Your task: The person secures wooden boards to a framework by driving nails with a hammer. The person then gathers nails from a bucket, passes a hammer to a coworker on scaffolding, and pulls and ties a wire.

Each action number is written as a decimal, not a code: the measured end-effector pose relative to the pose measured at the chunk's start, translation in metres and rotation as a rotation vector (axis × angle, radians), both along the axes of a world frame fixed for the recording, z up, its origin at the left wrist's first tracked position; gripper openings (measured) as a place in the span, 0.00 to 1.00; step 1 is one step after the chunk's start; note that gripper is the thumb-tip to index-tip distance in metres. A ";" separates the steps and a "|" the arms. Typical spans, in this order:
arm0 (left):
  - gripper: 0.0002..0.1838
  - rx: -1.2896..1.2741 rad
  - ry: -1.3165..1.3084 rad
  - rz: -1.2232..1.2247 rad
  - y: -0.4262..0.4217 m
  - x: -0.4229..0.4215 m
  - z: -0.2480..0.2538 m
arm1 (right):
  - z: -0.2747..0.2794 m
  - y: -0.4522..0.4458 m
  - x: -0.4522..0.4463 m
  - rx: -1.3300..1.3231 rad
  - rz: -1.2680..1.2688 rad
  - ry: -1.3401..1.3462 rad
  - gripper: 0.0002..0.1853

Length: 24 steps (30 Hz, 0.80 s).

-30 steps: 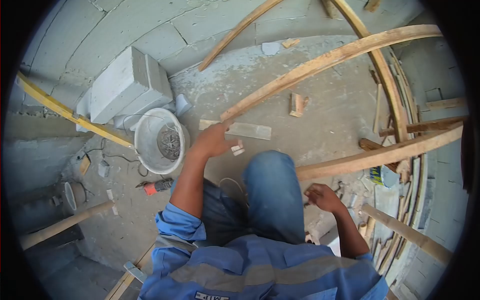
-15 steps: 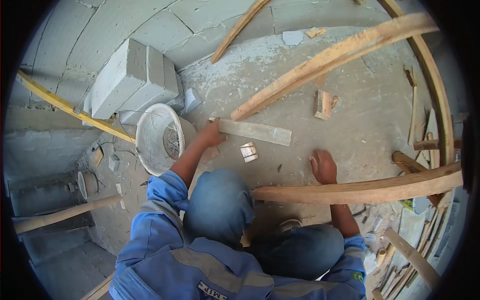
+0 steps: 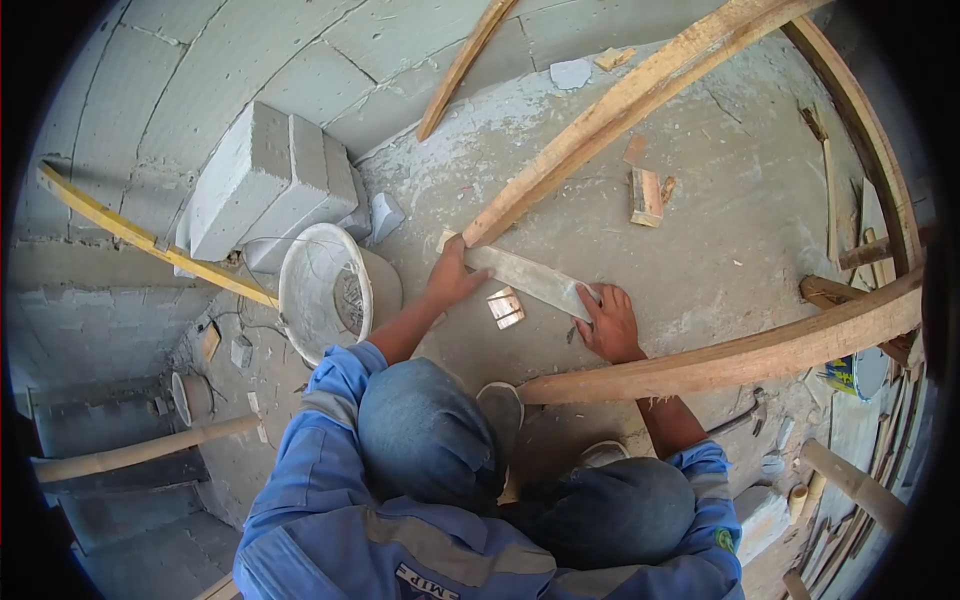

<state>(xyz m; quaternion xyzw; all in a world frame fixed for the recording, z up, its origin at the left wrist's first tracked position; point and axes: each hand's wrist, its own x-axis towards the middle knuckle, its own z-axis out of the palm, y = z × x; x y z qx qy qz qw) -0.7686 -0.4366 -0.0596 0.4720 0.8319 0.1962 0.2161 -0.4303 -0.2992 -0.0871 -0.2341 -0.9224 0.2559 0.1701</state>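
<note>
A flat grey-white board (image 3: 530,275) lies slanting on the concrete floor in front of my knees. My left hand (image 3: 456,276) grips its left end, close to the lower end of a long wooden beam (image 3: 600,115). At the board's right end, my right hand (image 3: 610,322) is closed on it, with the thumb on top. My right forearm passes under a second wooden beam (image 3: 730,352). Just below the board is a small wooden block (image 3: 506,307) with dark lines across it.
A white bucket (image 3: 385,290) with small metal pieces inside stands left, beside pale blocks (image 3: 245,180). A yellow bar (image 3: 150,235) leans there. Another wood piece (image 3: 645,197) lies beyond the board. At right are a hammer (image 3: 757,412), a paint can (image 3: 860,375) and wooden strips.
My right hand has moved left and forward and taken hold of the board's right end. The board's right end has swung toward me. My left hand has shifted slightly right.
</note>
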 end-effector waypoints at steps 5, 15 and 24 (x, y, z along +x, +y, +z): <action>0.43 0.184 0.159 0.222 0.016 0.024 0.015 | 0.008 -0.018 0.029 0.033 -0.050 0.000 0.33; 0.28 0.010 0.004 0.099 0.029 -0.020 -0.001 | -0.002 -0.052 0.092 0.101 -0.227 0.065 0.30; 0.23 0.008 -0.055 0.144 0.031 -0.027 -0.013 | -0.011 -0.052 0.085 0.123 -0.221 -0.004 0.31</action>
